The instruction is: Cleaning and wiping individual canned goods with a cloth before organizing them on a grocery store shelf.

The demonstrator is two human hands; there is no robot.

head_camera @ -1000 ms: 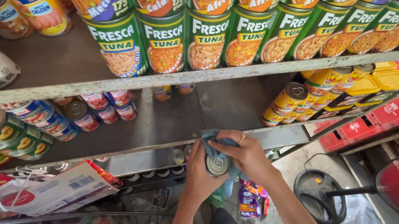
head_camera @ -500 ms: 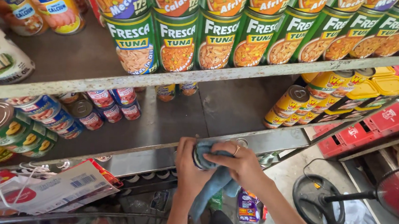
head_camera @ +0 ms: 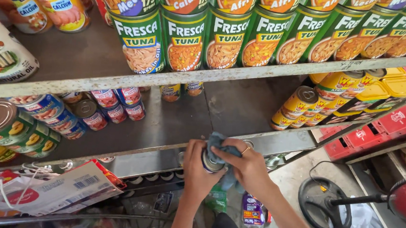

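Note:
My left hand (head_camera: 198,167) grips a small tin can (head_camera: 211,162) by its side, held just in front of the middle shelf's metal edge (head_camera: 276,143). My right hand (head_camera: 246,166), with a ring on one finger, presses a blue-grey cloth (head_camera: 217,142) over the top of the can. Most of the can is hidden by my fingers and the cloth; only part of its rim shows.
Green tall cans (head_camera: 184,40) line the upper shelf. The middle shelf holds small red and blue cans (head_camera: 114,105) at left and yellow cans (head_camera: 302,103) at right. Red crates (head_camera: 375,131) sit right; a fan base (head_camera: 326,206) stands on the floor below.
My hands with the can and cloth have stayed at the shelf edge; the cloth has bunched up over the can's top. The view has shifted slightly.

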